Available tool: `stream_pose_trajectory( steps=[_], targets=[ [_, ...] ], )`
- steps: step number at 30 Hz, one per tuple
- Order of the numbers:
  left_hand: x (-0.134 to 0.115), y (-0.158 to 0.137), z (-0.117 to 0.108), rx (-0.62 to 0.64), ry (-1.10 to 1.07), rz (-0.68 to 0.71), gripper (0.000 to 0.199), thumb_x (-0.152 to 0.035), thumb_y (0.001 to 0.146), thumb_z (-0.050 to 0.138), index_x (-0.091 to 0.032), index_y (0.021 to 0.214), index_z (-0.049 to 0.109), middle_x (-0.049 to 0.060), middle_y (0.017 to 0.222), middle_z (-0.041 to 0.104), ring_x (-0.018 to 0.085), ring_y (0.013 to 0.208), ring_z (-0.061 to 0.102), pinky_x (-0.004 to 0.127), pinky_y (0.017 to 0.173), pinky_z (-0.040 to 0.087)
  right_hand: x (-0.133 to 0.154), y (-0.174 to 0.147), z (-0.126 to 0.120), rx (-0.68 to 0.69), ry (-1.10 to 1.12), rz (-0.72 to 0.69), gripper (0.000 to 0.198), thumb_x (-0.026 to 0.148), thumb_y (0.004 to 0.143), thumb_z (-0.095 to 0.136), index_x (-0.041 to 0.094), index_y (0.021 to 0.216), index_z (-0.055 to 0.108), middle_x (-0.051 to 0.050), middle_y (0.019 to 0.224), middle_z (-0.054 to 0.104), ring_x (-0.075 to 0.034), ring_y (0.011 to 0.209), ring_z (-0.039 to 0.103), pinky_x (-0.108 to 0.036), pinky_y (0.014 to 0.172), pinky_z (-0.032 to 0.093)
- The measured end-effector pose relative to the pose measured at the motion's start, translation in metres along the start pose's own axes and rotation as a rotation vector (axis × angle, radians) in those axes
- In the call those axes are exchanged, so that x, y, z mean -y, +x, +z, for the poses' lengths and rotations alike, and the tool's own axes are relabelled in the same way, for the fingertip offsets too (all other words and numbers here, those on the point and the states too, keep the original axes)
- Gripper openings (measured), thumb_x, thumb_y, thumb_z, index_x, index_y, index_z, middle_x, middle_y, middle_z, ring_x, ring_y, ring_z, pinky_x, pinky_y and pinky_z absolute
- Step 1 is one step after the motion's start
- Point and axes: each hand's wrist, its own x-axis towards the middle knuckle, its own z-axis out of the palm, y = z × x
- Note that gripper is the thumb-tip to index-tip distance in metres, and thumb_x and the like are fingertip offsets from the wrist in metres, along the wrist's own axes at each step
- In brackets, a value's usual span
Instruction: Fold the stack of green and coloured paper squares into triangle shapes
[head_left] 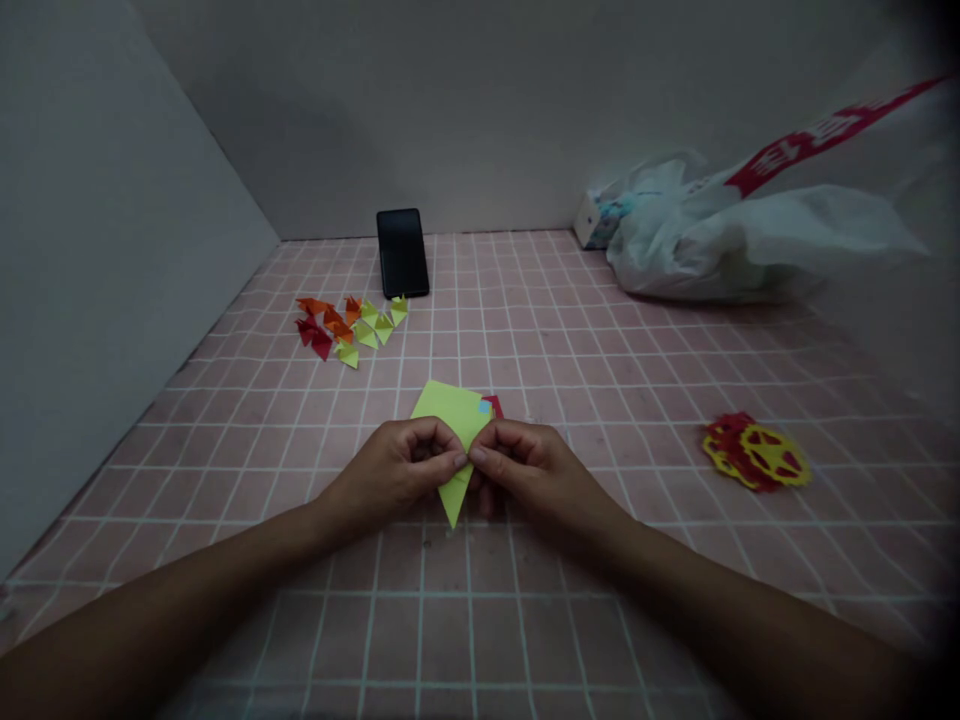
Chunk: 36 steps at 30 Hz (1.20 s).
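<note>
A yellow-green sheet of folding paper (448,403) is held between both hands at the middle of the table, one pointed corner hanging toward me. My left hand (405,460) pinches its left side between thumb and fingers. Close against it, my right hand (525,455) pinches the right side, the two thumb tips nearly meeting. Behind the right fingers peek a small blue piece (485,406) and a red piece of paper (494,404), mostly hidden; whether they lie on the table I cannot tell.
Several small folded paper figures (337,325), red, orange and yellow-green, stand at the back left. A black phone (403,253) is behind them. To the right lie red and yellow cut-outs (757,453). A white plastic bag (690,240) and a box (595,220) sit at the back right.
</note>
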Motion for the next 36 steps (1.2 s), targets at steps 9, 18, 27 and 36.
stream_pose_trajectory(
  steps=[9,18,27,36],
  targets=[
    [-0.0028,-0.0002,-0.0028,-0.147,-0.136,0.020,0.019,-0.034,0.085,0.059,-0.019,0.096,0.059,-0.005,0.062,0.055,0.006,0.044,0.041,0.017,0.042,0.028,0.0004,0.0032,-0.0049,-0.140,0.078,-0.102,0.021,0.033,0.086,0.062,0.017,0.072,0.057,0.003,0.057,0.062,-0.009,0.046,0.055,-0.021,0.048,0.043],
    [-0.0037,0.0017,-0.0015,-0.147,-0.204,0.030,0.017,-0.027,0.075,0.068,-0.017,0.086,0.059,-0.006,0.064,0.056,0.006,0.048,0.046,0.018,0.046,0.036,-0.0015,0.0041,-0.0023,-0.179,0.170,-0.101,0.019,0.031,0.083,0.066,0.017,0.073,0.058,0.002,0.067,0.065,-0.008,0.047,0.058,-0.021,0.050,0.046],
    [-0.0047,-0.0001,-0.0025,-0.210,-0.220,0.058,0.012,-0.021,0.075,0.066,-0.016,0.083,0.059,-0.007,0.063,0.055,0.004,0.046,0.043,0.017,0.044,0.034,-0.0029,0.0055,-0.0013,-0.116,0.182,-0.082,0.017,0.030,0.083,0.066,0.018,0.074,0.059,0.002,0.068,0.066,-0.007,0.046,0.057,-0.021,0.049,0.048],
    [-0.0042,-0.0004,-0.0012,-0.238,-0.273,0.089,0.014,-0.022,0.073,0.069,-0.015,0.079,0.060,-0.004,0.068,0.059,0.008,0.058,0.053,0.018,0.055,0.043,-0.0061,0.0067,-0.0023,-0.095,0.228,-0.090,0.015,0.029,0.081,0.068,0.017,0.075,0.060,0.002,0.069,0.067,-0.007,0.046,0.059,-0.021,0.048,0.048]
  ],
)
